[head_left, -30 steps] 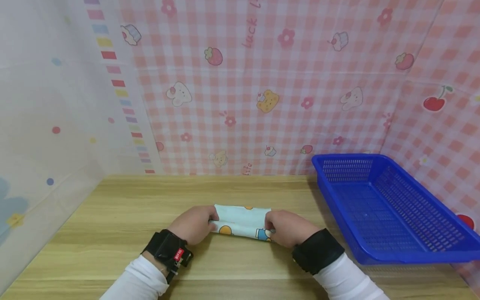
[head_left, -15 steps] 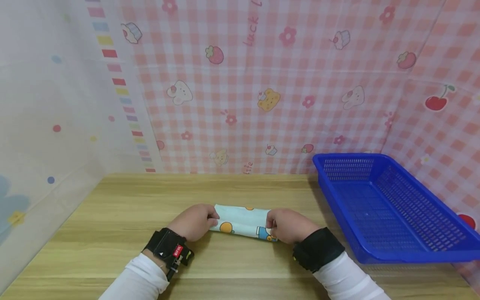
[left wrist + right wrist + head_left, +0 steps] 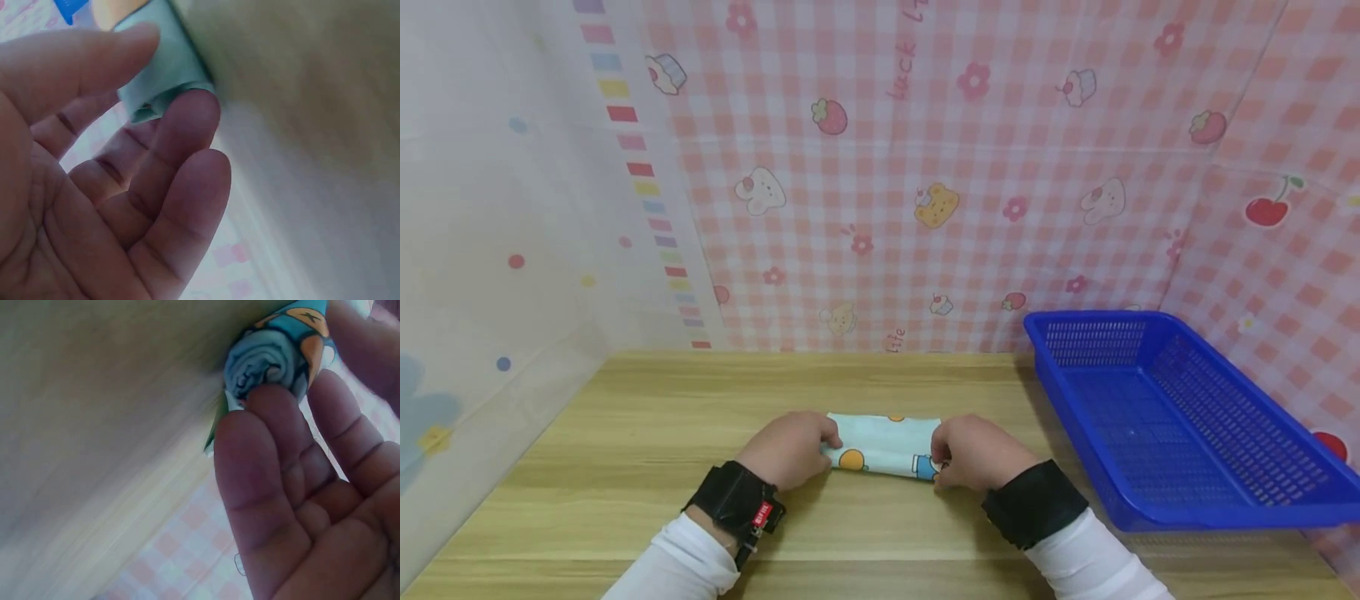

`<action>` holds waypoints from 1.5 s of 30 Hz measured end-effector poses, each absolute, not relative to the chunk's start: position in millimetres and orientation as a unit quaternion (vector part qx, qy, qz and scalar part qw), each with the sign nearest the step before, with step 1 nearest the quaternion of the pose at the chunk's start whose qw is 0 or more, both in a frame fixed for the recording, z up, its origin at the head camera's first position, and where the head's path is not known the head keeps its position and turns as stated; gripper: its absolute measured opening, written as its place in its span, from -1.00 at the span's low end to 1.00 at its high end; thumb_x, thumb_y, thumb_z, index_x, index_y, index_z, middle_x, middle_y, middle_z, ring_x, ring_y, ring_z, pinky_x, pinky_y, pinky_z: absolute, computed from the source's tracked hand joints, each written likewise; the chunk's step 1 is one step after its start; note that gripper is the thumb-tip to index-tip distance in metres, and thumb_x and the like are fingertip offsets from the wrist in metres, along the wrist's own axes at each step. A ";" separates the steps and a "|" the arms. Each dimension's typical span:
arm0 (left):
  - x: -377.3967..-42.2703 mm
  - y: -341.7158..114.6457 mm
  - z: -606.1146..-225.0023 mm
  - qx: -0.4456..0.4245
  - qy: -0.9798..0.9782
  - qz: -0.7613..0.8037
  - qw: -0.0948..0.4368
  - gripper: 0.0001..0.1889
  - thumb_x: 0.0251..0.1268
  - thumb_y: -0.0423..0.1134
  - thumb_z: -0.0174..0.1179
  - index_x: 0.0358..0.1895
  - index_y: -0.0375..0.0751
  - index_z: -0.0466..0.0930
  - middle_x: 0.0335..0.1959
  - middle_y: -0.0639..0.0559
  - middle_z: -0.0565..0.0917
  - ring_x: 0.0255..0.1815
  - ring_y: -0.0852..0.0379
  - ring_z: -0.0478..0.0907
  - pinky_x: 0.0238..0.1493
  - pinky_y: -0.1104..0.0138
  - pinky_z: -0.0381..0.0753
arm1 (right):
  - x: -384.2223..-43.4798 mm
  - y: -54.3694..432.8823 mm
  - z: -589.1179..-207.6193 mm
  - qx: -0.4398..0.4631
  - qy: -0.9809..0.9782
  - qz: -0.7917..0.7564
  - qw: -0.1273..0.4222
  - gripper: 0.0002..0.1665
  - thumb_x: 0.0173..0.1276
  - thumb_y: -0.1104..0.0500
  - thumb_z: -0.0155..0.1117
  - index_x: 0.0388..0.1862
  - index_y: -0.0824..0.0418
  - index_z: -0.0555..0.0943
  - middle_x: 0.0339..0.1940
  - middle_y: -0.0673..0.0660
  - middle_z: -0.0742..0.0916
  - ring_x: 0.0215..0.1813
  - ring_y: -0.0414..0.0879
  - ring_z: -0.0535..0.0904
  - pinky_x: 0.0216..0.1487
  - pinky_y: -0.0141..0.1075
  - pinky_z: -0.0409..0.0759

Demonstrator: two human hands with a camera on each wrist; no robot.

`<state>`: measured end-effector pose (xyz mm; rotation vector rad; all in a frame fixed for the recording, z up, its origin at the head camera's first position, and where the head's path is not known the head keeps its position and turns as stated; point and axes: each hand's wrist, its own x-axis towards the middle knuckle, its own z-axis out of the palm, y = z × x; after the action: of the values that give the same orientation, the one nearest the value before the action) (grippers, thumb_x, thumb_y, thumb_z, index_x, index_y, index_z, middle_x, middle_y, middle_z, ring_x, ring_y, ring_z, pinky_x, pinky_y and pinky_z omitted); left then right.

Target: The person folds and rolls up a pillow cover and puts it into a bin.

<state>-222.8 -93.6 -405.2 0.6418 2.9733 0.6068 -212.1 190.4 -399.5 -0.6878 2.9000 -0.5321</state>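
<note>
A pale blue cloth [image 3: 883,443] with orange fruit prints lies partly rolled on the wooden table, stretched sideways between two hands. Its near side forms a roll, and a flat strip extends behind it. The left hand [image 3: 790,450] holds the left end; in the left wrist view its thumb [image 3: 128,53] presses on the cloth with fingers at the open end. At the right end, the right hand [image 3: 979,452] grips the roll between thumb and fingers. The right wrist view shows the spiral end of the cloth [image 3: 259,359] against the fingertips.
A blue plastic basket [image 3: 1078,446] with perforated sides stands on the right of the table [image 3: 880,533]. A pink checked sheet [image 3: 880,250] hangs behind the table, and a white dotted sheet [image 3: 550,292] hangs at the left.
Both hands stay at the cloth's ends. The right fingertips have shifted slightly and now cover the near right corner that showed half a second ago. The head view has tilted a little.
</note>
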 end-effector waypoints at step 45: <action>-230.3 -94.9 -412.2 0.182 0.954 0.232 0.048 -0.77 0.18 -0.37 0.52 -0.16 0.01 0.75 -0.01 0.06 0.77 -0.06 0.13 0.61 0.18 0.06 0.63 | -215.6 192.7 -406.9 -0.153 0.968 -0.200 0.014 -0.70 0.31 0.26 0.48 -0.52 0.07 0.54 -0.55 -0.06 0.58 -0.43 -0.15 0.46 -0.32 -0.27 0.46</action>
<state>-230.3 -94.9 -412.2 0.5545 2.9106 0.7063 -215.6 192.7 -406.9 -0.4777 3.0128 -0.6220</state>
